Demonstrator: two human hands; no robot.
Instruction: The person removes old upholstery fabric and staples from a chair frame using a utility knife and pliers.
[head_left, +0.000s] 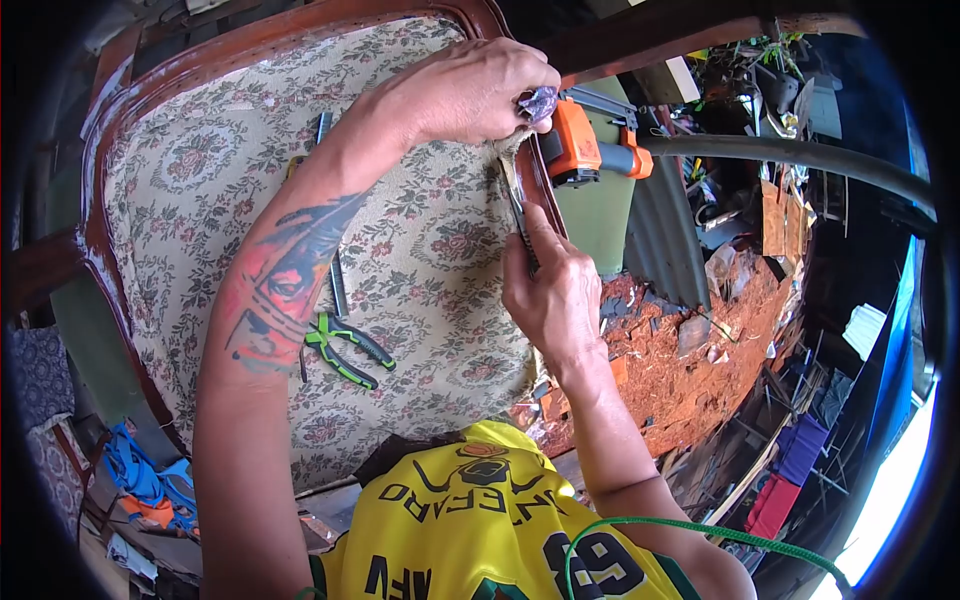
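Observation:
Floral upholstery fabric point(430, 300) covers a panel inside a carved reddish-brown wooden frame point(95, 215). My left hand point(490, 90) is closed on the fabric's loose edge at the top right, with a dark purple, ring-like piece on one finger. Just below, my right hand point(555, 290) grips a slim knife-like tool point(519, 208), its tip at the fabric edge along the frame. My fingers hide much of that tool. Green-and-black pliers point(350, 352) lie on the fabric, near a long metal tool point(339, 285) partly covered by my left forearm.
An orange-and-black staple gun point(575, 145) sits beside the frame, right of my hands. A dark curved bar point(800, 155) crosses the upper right. Crumbling reddish-brown board point(690, 390) and debris lie at right. Blue straps point(135, 470) lie lower left; a green cord point(700, 530) crosses the lower right.

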